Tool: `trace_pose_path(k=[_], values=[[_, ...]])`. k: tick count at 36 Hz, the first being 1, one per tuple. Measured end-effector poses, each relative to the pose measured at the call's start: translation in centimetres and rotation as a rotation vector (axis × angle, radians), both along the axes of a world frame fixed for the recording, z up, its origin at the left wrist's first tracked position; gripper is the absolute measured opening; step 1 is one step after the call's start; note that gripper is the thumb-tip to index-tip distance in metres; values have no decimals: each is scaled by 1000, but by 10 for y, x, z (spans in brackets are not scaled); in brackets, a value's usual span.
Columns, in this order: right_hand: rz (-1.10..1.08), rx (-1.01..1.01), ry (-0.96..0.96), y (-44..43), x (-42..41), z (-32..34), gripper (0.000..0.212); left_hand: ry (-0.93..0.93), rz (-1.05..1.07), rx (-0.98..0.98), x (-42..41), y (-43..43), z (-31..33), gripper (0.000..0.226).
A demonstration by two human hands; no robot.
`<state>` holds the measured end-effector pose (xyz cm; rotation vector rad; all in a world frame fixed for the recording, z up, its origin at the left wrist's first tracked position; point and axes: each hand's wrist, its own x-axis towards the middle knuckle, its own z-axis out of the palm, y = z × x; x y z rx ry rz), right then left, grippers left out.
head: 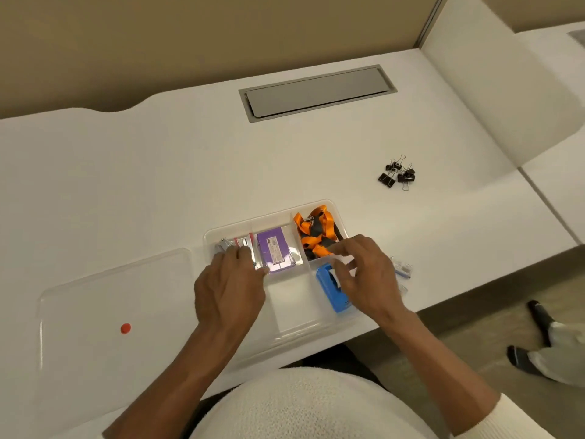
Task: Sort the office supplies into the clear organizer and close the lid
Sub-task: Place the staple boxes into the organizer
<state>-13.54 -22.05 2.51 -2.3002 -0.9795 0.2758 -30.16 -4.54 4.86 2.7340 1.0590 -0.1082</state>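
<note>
White table (pixel 158 172) in a cubicle with tan partition walls, so nothing fancy, and our clear organizer (pixel 221 233) sits right at the near edge with part of it seemingly hanging over the lip. We've got our left hand (pixel 229 288) resting palm-down on the organizer's left side, fingers loosely curled over the small metal and red bits in that far-left compartment; can't really tell if it's gripping anything or just steadying the box. Our right hand (pixel 364 274) is over the blue dispenser-looking thing (pixel 332 291), fingers spread around its top and half-closed, looks like we're settling it into the right front compartment (could be tape, hard to say). Purple pad (pixel 273 250) is in the middle back slot, orange lanyard (pixel 316 229) bunched in the back right one. Lid (pixel 110 312) is lying flat to the left with a red dot on it, not on yet. Binder clips (pixel 397 175) are well apart on the table, plus some small packets just right of the organizer. Biggest worry we'd say: leaning on that overhanging edge could tip the whole thing off. Also the lanyard heap looks tall enough to stop the lid seating.
</note>
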Motion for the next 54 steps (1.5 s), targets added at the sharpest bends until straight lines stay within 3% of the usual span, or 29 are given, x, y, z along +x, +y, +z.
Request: trace_pose_path(k=[5, 10, 14, 18, 22, 27, 33, 45, 54], values=[[-205, -170, -5, -60, 49, -7, 38, -122, -355, 48, 69, -39, -4, 38], [-167, -462, 12, -98, 75, -21, 75, -137, -683, 85, 135, -73, -15, 46], [-118, -564, 11, -111, 79, -32, 92, -41, -851, 119, 175, -91, -25, 50], [-65, -617, 3, -116, 78, -43, 96, 161, -897, 99, 204, -107, -38, 71], [-69, -546, 5, -118, 82, -53, 79, 354, -874, 31, 220, -119, -52, 87], [-111, -480, 23, -121, 92, -63, 70, 418, -824, -25, 227, -130, -60, 85], [-179, -389, 102, -127, 109, -69, 63, 344, -855, -122, 231, -129, -64, 50], [-251, -260, 207, -115, 139, -55, 71, 65, -565, -363, 224, -110, -26, 48], [-63, -236, 154, -59, 117, -19, 69, -195, -84, -473, 123, -56, 21, 49]])
